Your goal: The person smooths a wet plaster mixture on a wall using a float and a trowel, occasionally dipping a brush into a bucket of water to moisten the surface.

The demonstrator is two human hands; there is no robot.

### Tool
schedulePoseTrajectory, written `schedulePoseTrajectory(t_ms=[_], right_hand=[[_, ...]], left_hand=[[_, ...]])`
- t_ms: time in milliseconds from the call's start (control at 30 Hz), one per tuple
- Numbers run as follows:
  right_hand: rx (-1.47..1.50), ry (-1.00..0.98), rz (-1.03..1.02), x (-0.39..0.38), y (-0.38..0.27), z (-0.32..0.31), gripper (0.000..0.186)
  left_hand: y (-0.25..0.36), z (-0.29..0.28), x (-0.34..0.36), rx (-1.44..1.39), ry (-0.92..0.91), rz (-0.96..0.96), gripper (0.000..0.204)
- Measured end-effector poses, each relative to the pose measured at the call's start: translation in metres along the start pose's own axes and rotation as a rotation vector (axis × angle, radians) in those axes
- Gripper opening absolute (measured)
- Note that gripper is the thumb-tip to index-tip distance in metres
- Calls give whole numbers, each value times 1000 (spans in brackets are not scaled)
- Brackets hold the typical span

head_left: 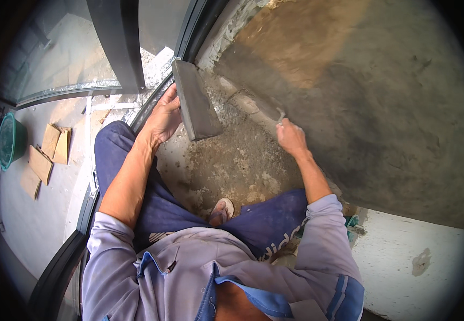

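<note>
My left hand [162,117] grips a flat grey rectangular board [195,101], apparently a float coated in cement, holding it tilted beside the dark metal door frame. My right hand [291,136] is closed on the handle of a trowel [258,109], whose blade lies along the edge of the grey cement surface [392,123]. Between my arms is rough, gritty floor [232,160]; one sandalled foot [221,211] shows below.
The dark door frame [192,27] and glass panel [61,48] border the left. Beyond them are a green basin [12,139] and several cardboard pieces [40,163]. A white slab [403,257] is at lower right, near a partly hidden green object [352,226].
</note>
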State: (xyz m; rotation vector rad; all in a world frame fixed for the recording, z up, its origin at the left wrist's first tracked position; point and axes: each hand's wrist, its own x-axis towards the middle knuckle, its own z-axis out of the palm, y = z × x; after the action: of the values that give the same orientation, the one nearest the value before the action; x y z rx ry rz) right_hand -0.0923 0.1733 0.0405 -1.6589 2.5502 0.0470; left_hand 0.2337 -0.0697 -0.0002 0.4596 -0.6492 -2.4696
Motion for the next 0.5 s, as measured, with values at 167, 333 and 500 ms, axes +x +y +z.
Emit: schedulePoseTrajectory(t_ms=[167,333,500], right_hand=[[93,327,-33,-9,-6,-83,19],[95,121,-133,-11,-32,-51,24],[1,-28,6,26,-30,-9,31]], left_hand=[[9,-3,-6,33,19,4,54],[4,-13,2,23,24,30,56],[-6,-8,5,-15,24,4,56]])
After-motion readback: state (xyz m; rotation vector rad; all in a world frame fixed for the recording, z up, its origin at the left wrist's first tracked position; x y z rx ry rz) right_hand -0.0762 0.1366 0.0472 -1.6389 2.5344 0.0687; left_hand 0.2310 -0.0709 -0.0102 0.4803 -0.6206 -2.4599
